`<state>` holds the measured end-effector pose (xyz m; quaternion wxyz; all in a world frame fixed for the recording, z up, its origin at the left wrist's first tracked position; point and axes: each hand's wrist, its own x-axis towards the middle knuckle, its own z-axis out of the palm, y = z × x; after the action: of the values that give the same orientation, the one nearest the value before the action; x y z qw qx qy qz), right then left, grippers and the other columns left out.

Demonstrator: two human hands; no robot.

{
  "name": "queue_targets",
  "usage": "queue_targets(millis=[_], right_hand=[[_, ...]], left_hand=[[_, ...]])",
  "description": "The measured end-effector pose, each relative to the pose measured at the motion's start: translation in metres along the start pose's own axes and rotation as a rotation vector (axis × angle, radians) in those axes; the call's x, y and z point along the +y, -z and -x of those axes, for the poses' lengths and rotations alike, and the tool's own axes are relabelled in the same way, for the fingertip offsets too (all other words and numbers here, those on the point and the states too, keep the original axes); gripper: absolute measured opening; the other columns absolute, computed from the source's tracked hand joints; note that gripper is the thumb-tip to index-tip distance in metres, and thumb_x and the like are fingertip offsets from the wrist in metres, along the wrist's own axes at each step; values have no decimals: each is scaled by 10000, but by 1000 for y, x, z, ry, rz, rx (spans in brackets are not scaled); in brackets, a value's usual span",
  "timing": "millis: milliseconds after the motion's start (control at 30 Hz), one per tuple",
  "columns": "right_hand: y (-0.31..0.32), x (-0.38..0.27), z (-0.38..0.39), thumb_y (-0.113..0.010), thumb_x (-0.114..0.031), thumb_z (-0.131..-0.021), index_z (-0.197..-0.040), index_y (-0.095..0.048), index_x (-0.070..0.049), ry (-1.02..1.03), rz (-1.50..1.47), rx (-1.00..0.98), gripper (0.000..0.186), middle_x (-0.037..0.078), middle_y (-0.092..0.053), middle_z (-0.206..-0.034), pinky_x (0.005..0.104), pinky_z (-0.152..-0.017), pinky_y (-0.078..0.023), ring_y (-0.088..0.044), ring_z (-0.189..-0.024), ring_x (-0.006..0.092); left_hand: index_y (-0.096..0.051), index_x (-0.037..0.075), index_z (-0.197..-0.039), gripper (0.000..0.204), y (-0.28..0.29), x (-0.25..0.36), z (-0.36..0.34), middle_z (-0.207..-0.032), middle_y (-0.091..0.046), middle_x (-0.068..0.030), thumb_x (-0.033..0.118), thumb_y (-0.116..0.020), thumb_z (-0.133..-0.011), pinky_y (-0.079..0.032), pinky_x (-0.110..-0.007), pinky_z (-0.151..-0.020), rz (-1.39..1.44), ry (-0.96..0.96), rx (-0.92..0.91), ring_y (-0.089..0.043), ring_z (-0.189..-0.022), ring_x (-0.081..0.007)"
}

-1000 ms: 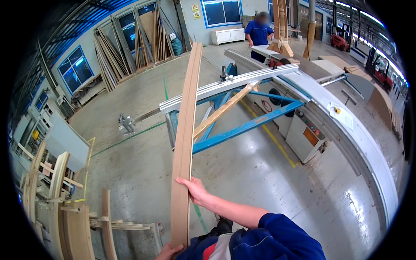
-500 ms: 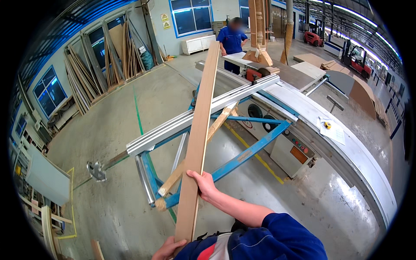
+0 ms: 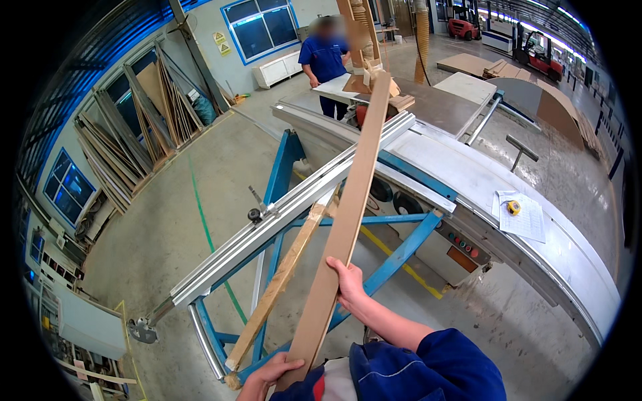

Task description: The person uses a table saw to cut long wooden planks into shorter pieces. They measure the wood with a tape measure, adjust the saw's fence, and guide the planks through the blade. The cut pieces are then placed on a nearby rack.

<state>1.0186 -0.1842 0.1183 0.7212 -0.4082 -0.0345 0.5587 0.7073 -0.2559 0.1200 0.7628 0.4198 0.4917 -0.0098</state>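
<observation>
Head view | both hands, left hand and right hand, grip long board | aluminium fence rail crosses beneath

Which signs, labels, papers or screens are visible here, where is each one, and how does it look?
Two warning signs: on the far wall left of the blue-framed window, small, yellow and white, one above the other.
Paper sheet: flat on the white saw table at right, white with fine print, a small yellow tape measure lying on it.
No screens visible.
</observation>
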Motion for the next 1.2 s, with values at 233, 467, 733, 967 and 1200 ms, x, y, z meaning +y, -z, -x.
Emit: queue_targets(millis=[233, 467, 733, 967, 1200], right_hand=[[46, -42, -93, -747, -244, -920, -1157, -624, 4, -33, -111, 70, 364, 110, -687, -1042, 374, -759, -601, -690, -873, 219], [148, -17, -149, -724, -538, -930, -1583, -293, -20, -3, 435, 131, 938, 33, -574, -1124, 368, -901, -497, -586, -967, 160], [311, 34, -3, -695, -418, -973, -1464, -468, -61, -211, 347, 548, 648, 98, -606, -1255, 373, -862, -576, -677, -997, 247], [193, 48, -37, -726, -357, -973, -1546, -328, 17, -218, 334, 70, 791, 158, -550, -1382, 395, -1067, -510, -588, -1223, 242], [91, 110, -68, -789, -201, -925, -1405, -480, -15, -369, -59, -93, 600, 108, -605, -1322, 439, -1037, -531, -616, -1197, 261]], left_hand=[[-575, -50, -1342, 607, -7, 87, -82, -1148, -716, -136, 352, -772, -932, -573, -336, -857, -124, -9, -83, -716, -996, -213], [-562, -59, -1321, 591, 20, 130, -206, -1094, -718, -172, 348, -762, -943, -601, -405, -844, -126, 68, -257, -734, -960, -260], [-537, -47, -1318, 541, 18, 174, -282, -1125, -702, -212, 326, -723, -973, -620, -425, -839, -175, -18, -389, -739, -970, -297], [-572, -39, -1291, 560, -19, 224, -348, -1104, -707, -193, 388, -726, -962, -619, -421, -794, -275, -107, -390, -737, -921, -275], [-567, -46, -1285, 570, -52, 269, -360, -1098, -712, -208, 412, -706, -976, -628, -412, -779, -244, -46, -433, -747, -897, -273]])
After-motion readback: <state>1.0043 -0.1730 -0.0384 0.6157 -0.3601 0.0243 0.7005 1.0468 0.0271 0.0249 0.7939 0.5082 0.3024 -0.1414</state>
